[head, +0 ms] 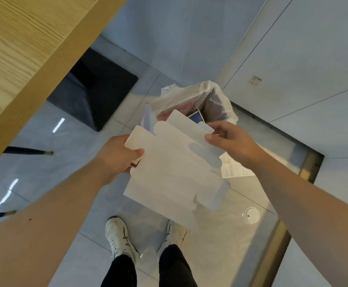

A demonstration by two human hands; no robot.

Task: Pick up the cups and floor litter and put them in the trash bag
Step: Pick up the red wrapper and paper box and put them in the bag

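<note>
A flattened white cardboard box hangs in the air in front of me, over the near edge of the open white trash bag. My left hand grips its left edge with the thumb on top. My right hand pinches its upper right flap. The bag stands on the floor and holds reddish wrapping and a blue box. A white lidded cup stands on the floor at the lower right. A printed paper sheet lies on the floor under my right forearm.
A wooden tabletop fills the upper left, with its black base and dark chair legs on the tiled floor. Grey wall panels stand at right, with a metal-edged floor strip below them. My white shoes are at the bottom.
</note>
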